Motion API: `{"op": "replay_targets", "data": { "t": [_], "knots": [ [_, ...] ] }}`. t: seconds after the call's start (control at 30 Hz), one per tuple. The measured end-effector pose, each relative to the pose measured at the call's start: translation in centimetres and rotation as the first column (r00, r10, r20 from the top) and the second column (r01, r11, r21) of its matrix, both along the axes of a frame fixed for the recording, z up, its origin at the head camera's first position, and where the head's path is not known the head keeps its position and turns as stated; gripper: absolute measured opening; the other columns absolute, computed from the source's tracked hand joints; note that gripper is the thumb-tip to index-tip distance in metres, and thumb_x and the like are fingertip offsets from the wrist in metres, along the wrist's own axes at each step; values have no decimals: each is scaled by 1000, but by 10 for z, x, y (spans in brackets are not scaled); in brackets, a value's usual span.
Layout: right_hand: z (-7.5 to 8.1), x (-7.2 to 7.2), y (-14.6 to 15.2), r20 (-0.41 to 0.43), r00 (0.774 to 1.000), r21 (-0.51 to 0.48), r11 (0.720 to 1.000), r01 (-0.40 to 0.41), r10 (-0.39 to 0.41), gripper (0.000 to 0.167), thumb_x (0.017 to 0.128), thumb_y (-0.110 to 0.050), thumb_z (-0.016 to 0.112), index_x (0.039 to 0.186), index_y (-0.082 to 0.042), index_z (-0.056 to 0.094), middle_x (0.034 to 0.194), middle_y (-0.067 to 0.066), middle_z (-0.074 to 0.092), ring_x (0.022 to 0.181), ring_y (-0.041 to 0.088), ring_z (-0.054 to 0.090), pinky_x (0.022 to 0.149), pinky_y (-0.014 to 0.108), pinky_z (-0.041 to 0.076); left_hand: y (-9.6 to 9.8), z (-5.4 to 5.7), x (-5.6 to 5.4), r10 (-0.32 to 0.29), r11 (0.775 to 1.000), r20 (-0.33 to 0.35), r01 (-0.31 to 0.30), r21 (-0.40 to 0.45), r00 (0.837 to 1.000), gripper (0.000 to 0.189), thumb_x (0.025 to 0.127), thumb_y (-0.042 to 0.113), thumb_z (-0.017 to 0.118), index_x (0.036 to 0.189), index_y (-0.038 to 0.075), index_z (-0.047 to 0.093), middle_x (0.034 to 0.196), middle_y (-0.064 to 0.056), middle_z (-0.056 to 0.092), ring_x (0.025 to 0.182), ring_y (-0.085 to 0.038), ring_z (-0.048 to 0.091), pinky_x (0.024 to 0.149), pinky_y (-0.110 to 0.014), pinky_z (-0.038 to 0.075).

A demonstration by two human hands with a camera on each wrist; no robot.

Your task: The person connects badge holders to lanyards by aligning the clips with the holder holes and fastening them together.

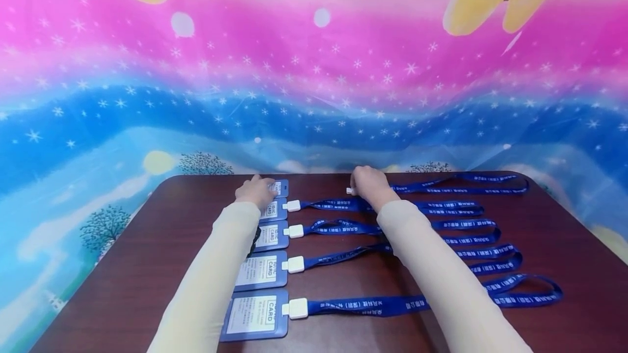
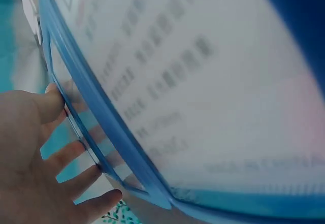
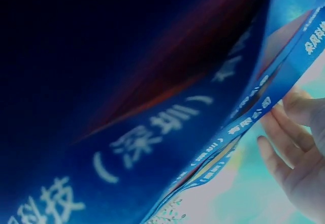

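At the table's far edge, my left hand (image 1: 255, 189) holds the left part of the farthest blue-framed badge holder (image 1: 282, 188). In the left wrist view, the thumb (image 2: 50, 104) lies at a badge holder's edge with the fingers spread along it. My right hand (image 1: 369, 184) pinches the farthest blue lanyard (image 1: 456, 188) near its white clip (image 1: 349, 190). That clip is apart from the farthest holder, with bare tabletop between them. White-printed lanyard straps (image 3: 244, 127) pass close by the right hand's thumb and fingers in the right wrist view.
Several badge holders (image 1: 259, 314) lie in a column toward me, each joined by a white clip (image 1: 297, 308) to a blue lanyard (image 1: 368, 305) stretched rightward. My forearms reach over them. Behind the dark red table (image 1: 147, 266) hangs a colourful printed cloth (image 1: 314, 70).
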State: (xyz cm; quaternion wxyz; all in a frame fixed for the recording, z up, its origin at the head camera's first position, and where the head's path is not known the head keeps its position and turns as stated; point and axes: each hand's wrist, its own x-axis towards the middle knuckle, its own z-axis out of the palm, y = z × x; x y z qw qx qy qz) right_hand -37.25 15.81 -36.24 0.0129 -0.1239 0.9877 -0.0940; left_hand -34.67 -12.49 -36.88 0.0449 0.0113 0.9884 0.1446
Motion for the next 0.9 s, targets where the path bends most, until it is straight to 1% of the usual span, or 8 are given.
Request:
{"op": "replay_targets", "data": {
  "t": [0.1, 0.23, 0.33, 0.4, 0.6, 0.7, 0.8, 0.9],
  "knots": [
    [0, 0, -2, -2, 1000, 2, 1000, -2, 2, 12, 91, -10, 71, 80, -9, 69, 88, 6, 66, 79, 22, 60, 73, 40, 51, 2, 0, 0, -2, 1000, -2, 2, -29, 1000, 47, 103, 30, 54, 147, 16, 49, 153, -22, 36, 131, -44, 45, 101, -58, 40],
    [2, -1, -9, 4, 1000, -7, 1000, -5, 5, 6, 91, -13, 73, 89, -7, 72, 97, 9, 69, 87, 25, 63, 78, 42, 53, 2, 0, -1, 10, 998, -9, -10, -56, 1000, 45, 103, 31, 55, 146, 18, 51, 154, -22, 35, 128, -45, 47, 99, -58, 42],
    [3, -3, -19, 21, 1000, -19, 1000, -1, 1, 12, 91, -16, 74, 98, -7, 73, 104, 9, 69, 95, 25, 64, 84, 42, 52, 2, -1, -2, 19, 998, -22, -21, -56, 1000, 44, 102, 30, 56, 144, 19, 54, 153, -22, 35, 127, -45, 49, 97, -57, 44],
    [3, -4, -27, 36, 999, -17, 1000, -7, 8, 14, 91, -18, 74, 100, -7, 73, 105, 9, 69, 96, 25, 64, 85, 42, 52, 2, -2, -2, 23, 998, -19, -24, -53, 1000, 44, 102, 30, 56, 144, 19, 54, 154, -22, 35, 127, -45, 49, 98, -57, 44],
    [7, -13, -53, 93, 995, -15, 999, -41, 42, 12, 91, -16, 74, 100, -9, 73, 101, 5, 68, 89, 20, 61, 83, 39, 52, 2, -4, -5, 24, 999, -7, -24, -42, 1000, 46, 102, 32, 56, 145, 17, 53, 152, -22, 37, 124, -44, 51, 97, -56, 45],
    [10, -17, -69, 122, 991, 3, 998, -57, 57, 8, 91, -16, 74, 90, -8, 72, 87, 2, 63, 76, 17, 54, 73, 34, 50, 2, -5, -6, 20, 999, -11, -21, -40, 1000, 45, 102, 32, 56, 144, 17, 54, 150, -22, 39, 121, -44, 54, 94, -56, 47],
    [11, -19, -86, 114, 990, 29, 996, -83, 80, 13, 92, -17, 74, 82, -10, 68, 79, 0, 57, 70, 16, 50, 67, 31, 46, 2, -5, -5, 24, 999, -13, -25, -37, 1000, 45, 101, 32, 57, 144, 17, 54, 149, -22, 40, 120, -44, 54, 94, -56, 47],
    [8, -20, -102, 94, 990, 42, 993, -113, 109, 10, 93, -19, 73, 88, -11, 69, 84, 0, 61, 75, 16, 55, 71, 31, 49, 3, -6, -4, 27, 999, -18, -28, -31, 999, 45, 101, 32, 58, 144, 16, 54, 147, -22, 42, 118, -43, 55, 94, -56, 46]
  ]
}}
